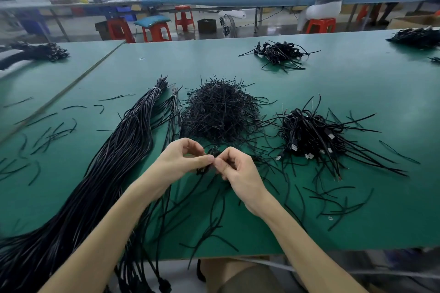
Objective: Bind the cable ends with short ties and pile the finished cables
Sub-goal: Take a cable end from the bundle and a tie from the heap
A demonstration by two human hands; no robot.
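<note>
Just now my left hand [183, 159] and right hand [238, 172] pinch the coiled cable [213, 150], fingertips touching, below the tie heap [219, 112] at twelve o'clock; if my grip slackens, the coil could spring loose.
</note>
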